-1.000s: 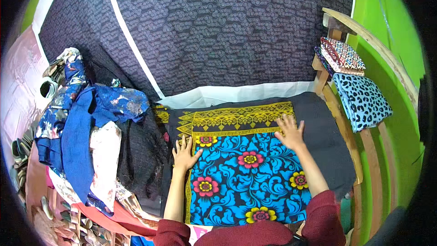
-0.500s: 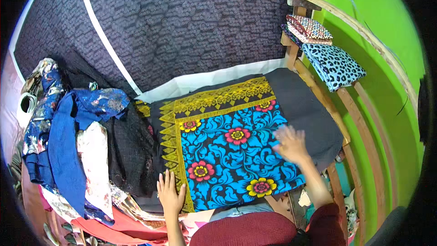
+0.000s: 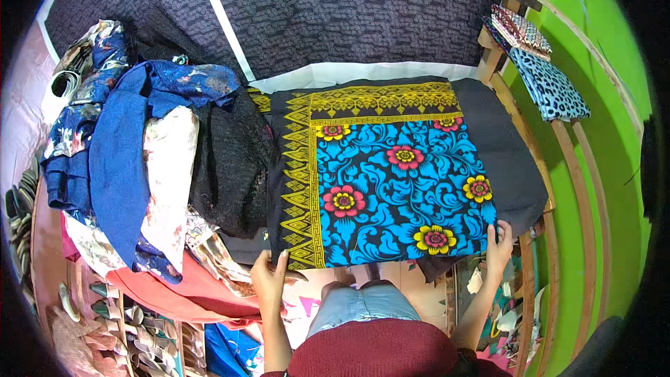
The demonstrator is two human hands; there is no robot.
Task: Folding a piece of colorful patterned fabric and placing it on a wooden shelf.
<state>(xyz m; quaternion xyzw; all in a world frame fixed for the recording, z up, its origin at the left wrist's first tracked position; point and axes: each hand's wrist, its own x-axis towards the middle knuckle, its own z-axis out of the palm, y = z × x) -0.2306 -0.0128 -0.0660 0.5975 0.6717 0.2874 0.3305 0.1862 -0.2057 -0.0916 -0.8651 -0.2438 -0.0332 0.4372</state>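
A folded batik cloth (image 3: 398, 188), blue and black with red and yellow flowers and a yellow patterned border, lies flat on a larger dark grey cloth (image 3: 499, 139). At its near left corner, my left hand (image 3: 269, 278) grips the edge between thumb and fingers. My right hand (image 3: 498, 246) pinches the near right corner, thumb and fingers closed on it. Some of the fingers are hidden by the fabric.
Heaped clothes (image 3: 118, 146) in blue, white and black crowd the left side. Folded leopard-print fabric (image 3: 551, 87) rests on the wooden rail (image 3: 579, 181) at right. Shoes (image 3: 146, 342) fill a rack below left. A dark patterned cloth (image 3: 363, 14) hangs behind.
My right hand has gone from lying on the batik cloth to pinching its near right corner. My left hand now grips the near left corner. The whole view has shifted.
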